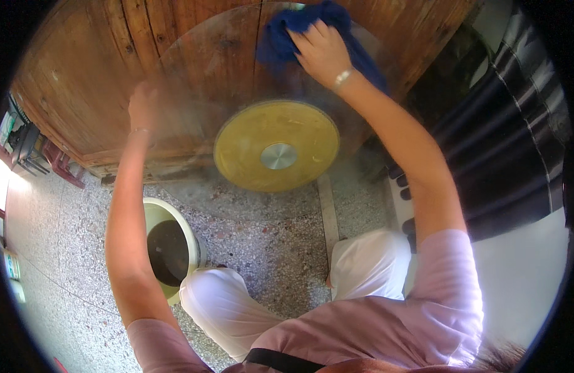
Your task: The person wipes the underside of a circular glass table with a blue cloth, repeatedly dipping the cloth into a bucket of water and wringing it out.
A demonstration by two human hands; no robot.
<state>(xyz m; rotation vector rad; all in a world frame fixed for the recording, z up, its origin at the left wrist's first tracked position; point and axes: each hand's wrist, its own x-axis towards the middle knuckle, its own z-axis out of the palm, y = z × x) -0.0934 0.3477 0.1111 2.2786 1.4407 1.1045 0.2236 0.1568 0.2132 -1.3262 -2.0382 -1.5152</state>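
Note:
A large round glass turntable (197,81) stands tilted in front of me, with a gold disc (237,146) and a silver metal hub (279,156) at its middle. At its left rim my left hand (142,112) closes on the edge, its fingers somewhat blurred. My right hand (321,53) bunches a dark blue cloth (277,34) and presses it to the glass near the upper right rim. Part of the cloth hangs down to the right of my wrist.
Brown wooden panels (82,93) lie behind the glass. Below my left forearm, a pale bucket (192,233) of dark water stands on the speckled floor (262,248), beside my knee. Dark fabric (486,143) hangs at the right. Dark chairs (29,149) are at the far left.

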